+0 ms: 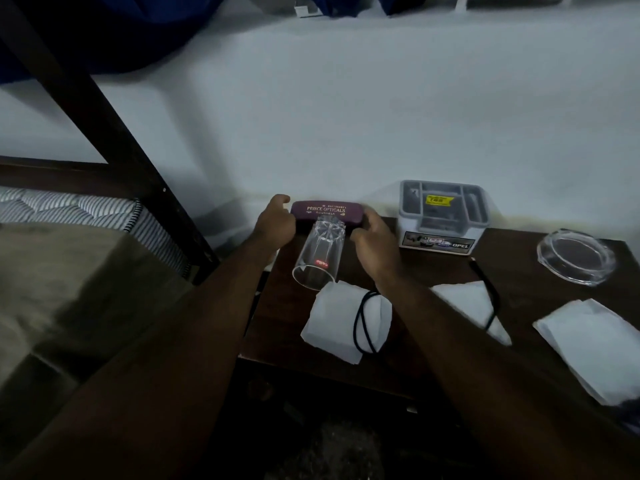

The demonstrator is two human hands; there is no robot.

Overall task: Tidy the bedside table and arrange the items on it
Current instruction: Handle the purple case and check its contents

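The bed (69, 271) stands left of the dark wooden surface (519, 278). On the surface, counted: one grey organiser box (443, 216) at the back by the wall, three white napkins (341, 323) along the front, one clear glass dish (576, 256) at the right, one clear tumbler (317, 254) on its side, and one black cord (356, 323) looped over the left napkin. One maroon spectacle case (323, 211) is at the back left corner, just behind the tumbler's base, with the left hand (275, 220) grip clamped on its left end and the right hand (372, 237) grip clamped on its right end.
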